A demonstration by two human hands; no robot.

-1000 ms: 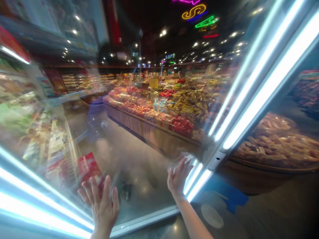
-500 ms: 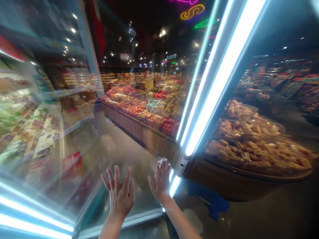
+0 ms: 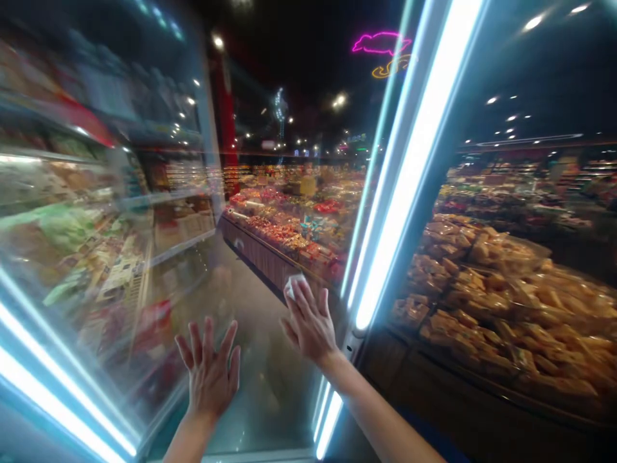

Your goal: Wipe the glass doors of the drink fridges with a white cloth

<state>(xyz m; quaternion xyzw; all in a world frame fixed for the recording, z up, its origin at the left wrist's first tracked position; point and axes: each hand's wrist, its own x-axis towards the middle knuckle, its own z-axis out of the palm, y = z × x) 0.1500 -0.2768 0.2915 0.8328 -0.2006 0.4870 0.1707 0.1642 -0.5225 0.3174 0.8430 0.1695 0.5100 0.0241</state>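
Note:
My left hand [image 3: 212,376] lies flat on a clear glass pane [image 3: 255,405], its fingers spread and nothing in it. Higher up and to the right, my right hand [image 3: 312,325] presses a small white cloth [image 3: 293,283] against the same glass. The cloth shows only past the fingertips; whether it is tissue or fabric I cannot tell. A bright light tube [image 3: 409,180] runs up the pane's right edge, just beside my right hand.
Through the glass, a wood-sided display counter [image 3: 258,254] carries heaped packaged goods. To the right, piles of wrapped tan food [image 3: 520,308] fill another display. More light tubes [image 3: 62,386] slant at lower left, beside reflected green produce [image 3: 62,225]. A pink neon sign [image 3: 380,44] glows above.
My right hand has moved up and slightly left over the glass with the white cloth. My left hand stays spread on the pane. The whole view has shifted and tilted.

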